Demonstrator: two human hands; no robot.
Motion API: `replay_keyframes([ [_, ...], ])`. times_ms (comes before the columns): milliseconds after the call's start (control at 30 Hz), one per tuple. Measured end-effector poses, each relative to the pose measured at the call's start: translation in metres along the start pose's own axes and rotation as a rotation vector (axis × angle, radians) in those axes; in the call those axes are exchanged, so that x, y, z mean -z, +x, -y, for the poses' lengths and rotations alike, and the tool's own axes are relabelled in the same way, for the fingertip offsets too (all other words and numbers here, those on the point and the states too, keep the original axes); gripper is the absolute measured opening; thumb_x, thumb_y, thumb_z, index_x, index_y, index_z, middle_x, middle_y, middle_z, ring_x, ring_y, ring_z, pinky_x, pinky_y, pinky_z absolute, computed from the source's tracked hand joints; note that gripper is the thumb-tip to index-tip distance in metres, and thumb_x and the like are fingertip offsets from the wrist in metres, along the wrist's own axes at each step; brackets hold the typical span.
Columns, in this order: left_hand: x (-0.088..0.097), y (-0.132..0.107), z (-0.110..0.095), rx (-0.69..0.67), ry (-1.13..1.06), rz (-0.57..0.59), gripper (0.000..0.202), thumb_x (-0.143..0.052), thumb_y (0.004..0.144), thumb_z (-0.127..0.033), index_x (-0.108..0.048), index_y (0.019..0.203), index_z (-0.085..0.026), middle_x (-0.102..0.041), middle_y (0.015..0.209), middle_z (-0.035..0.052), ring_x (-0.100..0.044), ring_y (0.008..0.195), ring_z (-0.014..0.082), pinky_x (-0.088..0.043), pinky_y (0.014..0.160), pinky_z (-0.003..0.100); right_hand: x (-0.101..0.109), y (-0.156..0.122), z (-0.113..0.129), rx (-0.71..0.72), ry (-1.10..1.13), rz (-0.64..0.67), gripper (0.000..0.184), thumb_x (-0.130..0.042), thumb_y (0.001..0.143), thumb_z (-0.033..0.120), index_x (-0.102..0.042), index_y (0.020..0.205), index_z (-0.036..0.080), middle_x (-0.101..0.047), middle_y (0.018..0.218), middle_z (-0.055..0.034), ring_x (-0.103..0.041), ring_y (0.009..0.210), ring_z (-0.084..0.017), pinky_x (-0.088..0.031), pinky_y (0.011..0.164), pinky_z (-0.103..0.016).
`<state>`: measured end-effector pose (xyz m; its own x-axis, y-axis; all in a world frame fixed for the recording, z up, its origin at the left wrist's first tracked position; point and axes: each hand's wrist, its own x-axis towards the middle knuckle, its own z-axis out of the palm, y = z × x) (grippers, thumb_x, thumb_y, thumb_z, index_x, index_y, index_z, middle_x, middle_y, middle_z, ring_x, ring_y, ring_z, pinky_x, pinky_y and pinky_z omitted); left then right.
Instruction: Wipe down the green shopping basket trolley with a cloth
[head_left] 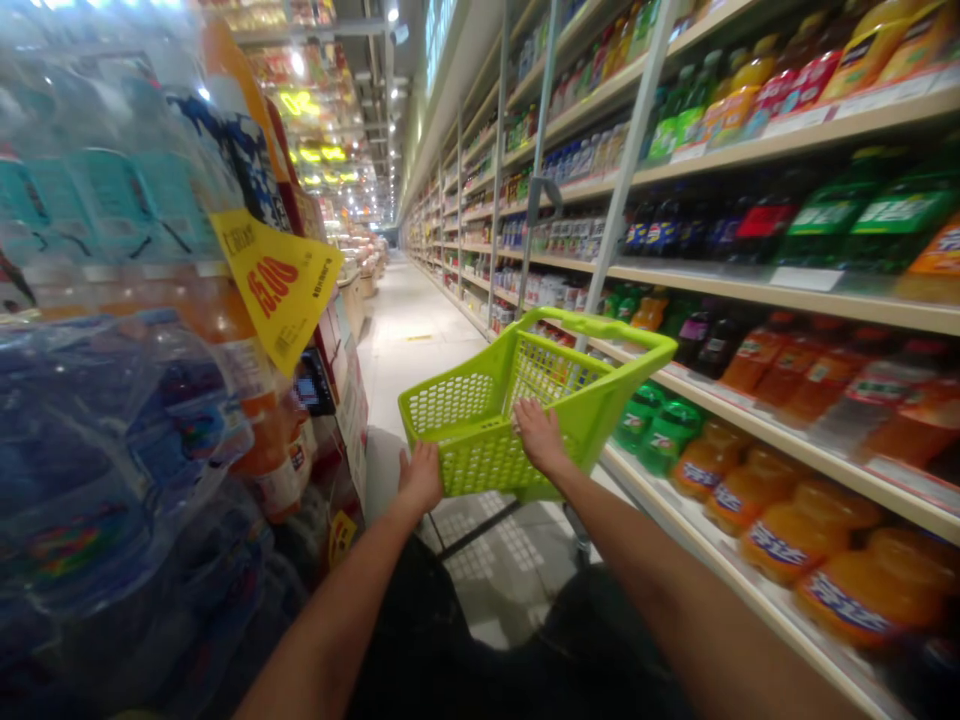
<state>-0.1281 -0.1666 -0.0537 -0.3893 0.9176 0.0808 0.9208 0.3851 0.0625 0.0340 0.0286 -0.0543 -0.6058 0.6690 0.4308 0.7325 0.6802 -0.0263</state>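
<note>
Closest in, the left hand (420, 478) is curled shut on the lower near corner of a green basket (465, 400). The right hand (538, 435) lies open against the basket's near wall, fingers spread up toward the rim; whether they hook over it cannot be told. The basket sits on a thin wheeled frame (480, 530) in the middle of the aisle, tilted, with its right side close to the shelf edge (825, 460).

Just left stand wrapped packs of water bottles (112, 430) with a yellow price sign (281, 285) sticking out. On the right, orange soda bottles (757, 490) line the low shelves. Farther off, the pale floor (409, 330) runs between shelves.

With only one hand gripping, the tilted basket could swing. It might clip the shelf edge and knock bottles down, or snag the sign.
</note>
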Motion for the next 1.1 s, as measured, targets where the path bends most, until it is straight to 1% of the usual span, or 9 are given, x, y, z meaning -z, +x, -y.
replay_keyframes([
  [167, -0.010, -0.007, -0.021, -0.074, 0.011, 0.003, 0.072, -0.040, 0.073, -0.016, -0.019, 0.140, -0.006, -0.023, 0.148, 0.0146, -0.013, 0.138, 0.0247, -0.010, 0.109, 0.055, 0.007, 0.004, 0.003, -0.061, 0.039, 0.058, 0.054, -0.030, 0.082, 0.003, -0.038, 0.134, 0.012, -0.032, 0.144, -0.0137, -0.024, 0.134, -0.027, -0.024, 0.103, -0.058],
  [333, -0.012, -0.013, -0.045, -0.102, 0.014, 0.005, 0.074, -0.038, 0.073, -0.018, -0.014, 0.142, -0.004, -0.020, 0.149, 0.0142, -0.009, 0.138, 0.0261, -0.009, 0.108, 0.057, 0.001, -0.009, 0.024, 0.027, 0.134, 0.047, 0.059, -0.036, 0.078, 0.000, -0.038, 0.135, 0.016, -0.033, 0.144, -0.0117, -0.023, 0.135, -0.026, -0.028, 0.102, -0.055],
  [433, -0.007, -0.013, -0.055, -0.128, 0.024, 0.044, 0.074, -0.038, 0.074, -0.019, -0.013, 0.142, -0.005, -0.019, 0.149, 0.0144, -0.009, 0.138, 0.0274, -0.010, 0.108, 0.057, -0.002, -0.017, 0.034, 0.139, 0.194, 0.059, 0.058, -0.041, 0.078, 0.003, -0.040, 0.134, 0.019, -0.038, 0.141, -0.0110, -0.027, 0.134, -0.026, -0.027, 0.102, -0.055],
  [500, -0.003, -0.011, -0.057, -0.169, 0.033, 0.071, 0.073, -0.037, 0.076, -0.021, -0.012, 0.142, -0.006, -0.019, 0.149, 0.0136, -0.009, 0.138, 0.0272, -0.010, 0.109, 0.056, -0.002, -0.022, 0.035, 0.192, 0.218, 0.075, 0.057, -0.043, 0.078, 0.005, -0.042, 0.133, 0.020, -0.040, 0.140, -0.0108, -0.029, 0.133, -0.025, -0.028, 0.102, -0.055],
  [567, 0.000, -0.008, -0.052, -0.219, 0.036, 0.078, 0.070, -0.036, 0.078, -0.022, -0.013, 0.142, -0.008, -0.020, 0.150, 0.0119, -0.009, 0.138, 0.0259, -0.009, 0.109, 0.055, -0.002, -0.025, 0.030, 0.190, 0.220, 0.074, 0.057, -0.043, 0.078, 0.004, -0.043, 0.132, 0.021, -0.040, 0.140, -0.0105, -0.030, 0.132, -0.025, -0.028, 0.102, -0.056],
  [767, -0.005, -0.001, -0.031, -0.173, 0.049, 0.061, 0.066, -0.034, 0.078, -0.017, -0.018, 0.142, -0.010, -0.018, 0.150, 0.0114, -0.011, 0.138, 0.0242, -0.007, 0.109, 0.056, 0.002, -0.028, 0.007, 0.096, 0.189, 0.054, 0.059, -0.038, 0.076, -0.001, -0.044, 0.131, 0.020, -0.039, 0.141, -0.0101, -0.029, 0.132, -0.025, -0.028, 0.101, -0.058],
  [867, -0.011, 0.000, -0.038, -0.200, 0.053, 0.061, 0.068, -0.034, 0.078, -0.016, -0.015, 0.143, -0.011, -0.014, 0.151, 0.0105, -0.009, 0.139, 0.0227, -0.008, 0.109, 0.054, 0.006, -0.034, 0.004, 0.050, 0.184, 0.046, 0.058, -0.039, 0.076, 0.000, -0.044, 0.130, 0.020, -0.038, 0.141, -0.0107, -0.030, 0.132, -0.025, -0.030, 0.100, -0.056],
  [1000, -0.012, 0.004, -0.057, -0.211, 0.055, 0.078, 0.068, -0.033, 0.078, -0.016, -0.012, 0.143, -0.011, -0.012, 0.151, 0.0105, -0.008, 0.139, 0.0231, -0.010, 0.110, 0.052, 0.007, -0.052, 0.007, 0.110, 0.179, 0.031, 0.060, -0.044, 0.073, 0.000, -0.045, 0.130, 0.021, -0.041, 0.140, -0.0101, -0.030, 0.132, -0.024, -0.031, 0.100, -0.053],
  [1100, -0.011, 0.010, -0.060, -0.242, 0.041, 0.088, 0.070, -0.034, 0.078, -0.016, -0.011, 0.144, -0.014, -0.014, 0.151, 0.0101, -0.010, 0.138, 0.0235, -0.010, 0.110, 0.052, 0.005, -0.063, 0.009, 0.127, 0.170, 0.036, 0.061, -0.042, 0.073, 0.000, -0.045, 0.130, 0.020, -0.042, 0.139, -0.0091, -0.031, 0.132, -0.023, -0.029, 0.101, -0.053],
])
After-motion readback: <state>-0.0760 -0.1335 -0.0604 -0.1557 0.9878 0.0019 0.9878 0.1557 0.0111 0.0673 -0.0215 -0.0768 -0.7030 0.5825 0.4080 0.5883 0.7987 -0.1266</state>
